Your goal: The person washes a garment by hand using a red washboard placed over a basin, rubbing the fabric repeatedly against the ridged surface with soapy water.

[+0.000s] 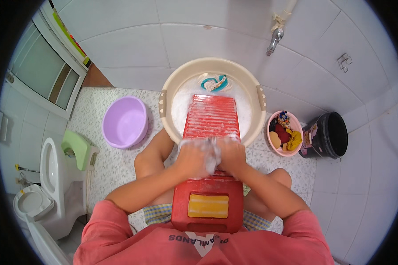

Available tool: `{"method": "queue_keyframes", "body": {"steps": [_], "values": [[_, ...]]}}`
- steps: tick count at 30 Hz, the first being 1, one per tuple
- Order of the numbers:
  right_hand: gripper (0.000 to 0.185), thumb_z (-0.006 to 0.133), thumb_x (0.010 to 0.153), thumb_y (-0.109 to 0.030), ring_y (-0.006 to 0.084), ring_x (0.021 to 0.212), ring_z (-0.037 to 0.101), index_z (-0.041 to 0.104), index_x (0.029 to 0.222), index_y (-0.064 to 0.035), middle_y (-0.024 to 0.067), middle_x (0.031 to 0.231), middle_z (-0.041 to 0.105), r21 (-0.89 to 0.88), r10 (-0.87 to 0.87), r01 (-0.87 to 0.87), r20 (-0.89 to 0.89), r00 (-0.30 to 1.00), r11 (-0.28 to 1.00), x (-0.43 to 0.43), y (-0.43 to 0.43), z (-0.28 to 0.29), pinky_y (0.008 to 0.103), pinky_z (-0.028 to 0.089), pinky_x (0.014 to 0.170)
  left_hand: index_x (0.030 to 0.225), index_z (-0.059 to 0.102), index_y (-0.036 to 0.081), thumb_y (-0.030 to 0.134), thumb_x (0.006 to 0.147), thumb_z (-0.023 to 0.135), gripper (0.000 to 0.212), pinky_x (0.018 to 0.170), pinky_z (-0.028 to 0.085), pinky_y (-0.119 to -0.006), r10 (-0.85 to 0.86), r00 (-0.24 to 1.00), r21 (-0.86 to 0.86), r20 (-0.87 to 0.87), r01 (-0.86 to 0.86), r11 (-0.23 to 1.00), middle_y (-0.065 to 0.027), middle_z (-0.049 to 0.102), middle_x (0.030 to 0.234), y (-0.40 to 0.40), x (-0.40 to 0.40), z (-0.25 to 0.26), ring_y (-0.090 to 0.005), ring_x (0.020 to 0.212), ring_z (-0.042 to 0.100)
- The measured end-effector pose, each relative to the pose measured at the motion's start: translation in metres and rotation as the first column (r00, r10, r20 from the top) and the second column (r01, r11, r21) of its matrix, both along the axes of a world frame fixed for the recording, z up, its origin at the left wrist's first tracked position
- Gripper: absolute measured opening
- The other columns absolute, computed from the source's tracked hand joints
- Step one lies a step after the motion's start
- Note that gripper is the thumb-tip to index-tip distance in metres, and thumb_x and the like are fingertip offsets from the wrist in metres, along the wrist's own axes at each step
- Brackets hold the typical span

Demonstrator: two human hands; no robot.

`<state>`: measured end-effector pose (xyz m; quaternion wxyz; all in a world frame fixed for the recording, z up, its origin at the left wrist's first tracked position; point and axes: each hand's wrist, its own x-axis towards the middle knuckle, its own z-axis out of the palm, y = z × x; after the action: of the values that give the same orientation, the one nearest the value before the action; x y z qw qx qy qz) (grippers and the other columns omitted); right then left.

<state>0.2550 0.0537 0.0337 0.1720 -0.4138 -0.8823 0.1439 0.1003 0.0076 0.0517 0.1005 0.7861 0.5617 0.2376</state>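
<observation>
A red plastic washboard (214, 117) leans from my lap into a large beige basin (215, 61) of foamy water. On its ridges, my left hand (194, 157) and my right hand (230, 154) are closed on a soapy, wet cloth (213, 159) between them. Both hands look blurred, and foam covers part of the fingers. At the lower end of the washboard, a yellow bar of soap (208, 206) lies in a recess. A white cloth with teal trim (215, 82) rests in the suds at the basin's far side.
A purple basin (125, 122) stands on the tiled floor at left, near a green stool (76, 149) and a toilet (52, 165). At right are a pink basin (285, 132) of clothes and a black bucket (328, 134). A metal tap (275, 39) juts from the wall above.
</observation>
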Motion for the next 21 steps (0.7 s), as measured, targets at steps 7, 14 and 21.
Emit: {"method": "queue_keyframes", "body": {"steps": [7, 14, 21], "values": [[0.027, 0.066, 0.073, -0.029, 0.0392, 0.081, 0.061, 0.062, 0.085, -0.0042, 0.0194, 0.087, 0.063, -0.203, -0.348, 0.337, -0.02, 0.937, 0.919, -0.028, 0.091, -0.026, 0.0491, 0.049, 0.072, 0.093, 0.062, 0.01, 0.022, 0.064, 0.074, 0.035, 0.079, 0.05, -0.043, 0.283, 0.931, -0.076, 0.229, -0.272, 0.959, -0.0167, 0.061, 0.097, 0.083, -0.02, -0.032, -0.0356, 0.089, 0.06], [0.04, 0.071, 0.071, -0.031, 0.0388, 0.09, 0.058, 0.058, 0.102, -0.0094, 0.0185, 0.099, 0.057, -0.106, -0.14, 0.124, -0.16, 0.977, 0.987, 0.022, 0.023, -0.005, 0.0477, 0.047, 0.074, 0.088, 0.062, 0.011, 0.024, 0.063, 0.077, 0.032, 0.087, 0.045, -0.042, -0.023, 0.958, -0.172, 0.285, 0.075, 0.982, -0.013, 0.056, 0.113, 0.021, -0.044, 0.0, -0.0349, 0.103, 0.054], [0.022, 0.065, 0.075, -0.025, 0.0369, 0.076, 0.06, 0.063, 0.091, -0.0105, 0.0129, 0.085, 0.06, -0.132, -0.047, 0.054, 0.054, 0.997, 0.99, -0.001, 0.001, 0.004, 0.0469, 0.05, 0.065, 0.076, 0.063, 0.007, 0.028, 0.066, 0.074, 0.025, 0.082, 0.045, -0.042, 0.013, 1.0, -0.052, 0.027, -0.012, 0.999, -0.0118, 0.058, 0.104, -0.004, -0.008, -0.001, -0.0313, 0.106, 0.053]]}}
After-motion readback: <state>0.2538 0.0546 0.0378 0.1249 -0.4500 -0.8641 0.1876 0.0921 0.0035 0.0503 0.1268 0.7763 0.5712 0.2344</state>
